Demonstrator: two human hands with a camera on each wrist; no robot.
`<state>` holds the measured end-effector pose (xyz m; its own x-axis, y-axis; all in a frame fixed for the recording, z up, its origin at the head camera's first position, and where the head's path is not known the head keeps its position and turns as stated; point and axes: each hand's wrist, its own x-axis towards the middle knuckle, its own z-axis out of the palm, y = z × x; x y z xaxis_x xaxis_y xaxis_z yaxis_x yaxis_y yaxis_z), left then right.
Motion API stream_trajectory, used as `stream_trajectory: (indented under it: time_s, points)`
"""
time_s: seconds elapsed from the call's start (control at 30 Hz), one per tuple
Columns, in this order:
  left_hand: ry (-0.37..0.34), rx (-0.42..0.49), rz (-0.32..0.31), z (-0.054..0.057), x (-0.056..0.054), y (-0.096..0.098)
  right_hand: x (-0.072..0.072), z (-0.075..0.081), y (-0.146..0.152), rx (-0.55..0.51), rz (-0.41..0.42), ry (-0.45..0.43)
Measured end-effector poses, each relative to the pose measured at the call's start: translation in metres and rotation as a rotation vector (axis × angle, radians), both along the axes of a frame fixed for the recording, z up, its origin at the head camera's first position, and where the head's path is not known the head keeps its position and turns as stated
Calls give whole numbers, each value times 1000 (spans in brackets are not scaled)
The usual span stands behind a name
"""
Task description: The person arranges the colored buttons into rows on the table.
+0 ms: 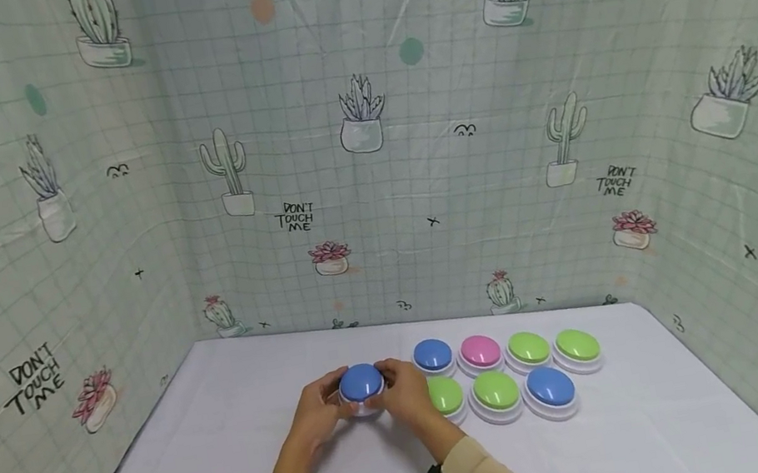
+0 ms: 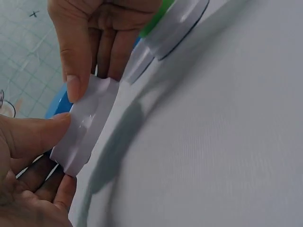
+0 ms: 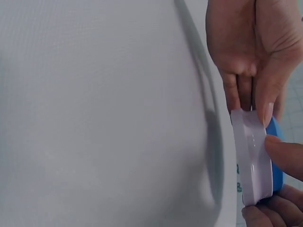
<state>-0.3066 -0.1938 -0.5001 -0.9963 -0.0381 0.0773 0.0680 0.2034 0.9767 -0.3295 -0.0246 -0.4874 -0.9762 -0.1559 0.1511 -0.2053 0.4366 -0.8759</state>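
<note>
Both hands hold one push button with a blue dome (image 1: pixel 361 382) and a white base, left of the other buttons. My left hand (image 1: pixel 315 413) grips its left side, and my right hand (image 1: pixel 407 390) grips its right side. Both thumbs press the near side of the white base (image 2: pixel 87 125), with fingers curled round the rim. In the right wrist view, the base (image 3: pixel 253 158) stands off the white surface, and green marks show at its underside. Its shadow falls on the cloth in both wrist views.
Right of the hands are a blue button (image 1: pixel 433 355), a pink button (image 1: pixel 480 351), another blue button (image 1: pixel 551 387) and several green buttons (image 1: pixel 496 391), in two rows on the white table (image 1: pixel 231 432). Cactus-print cloth (image 1: pixel 370 187) encloses the back and sides.
</note>
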Motion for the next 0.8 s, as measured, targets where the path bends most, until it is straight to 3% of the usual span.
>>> stream_trajectory:
  time_s: [0.43, 0.8]
  points:
    - [33, 7, -8, 11, 2, 26, 5, 13, 23, -12, -22, 73]
    - [62, 13, -22, 14, 2, 48, 10, 17, 49, -41, -33, 42]
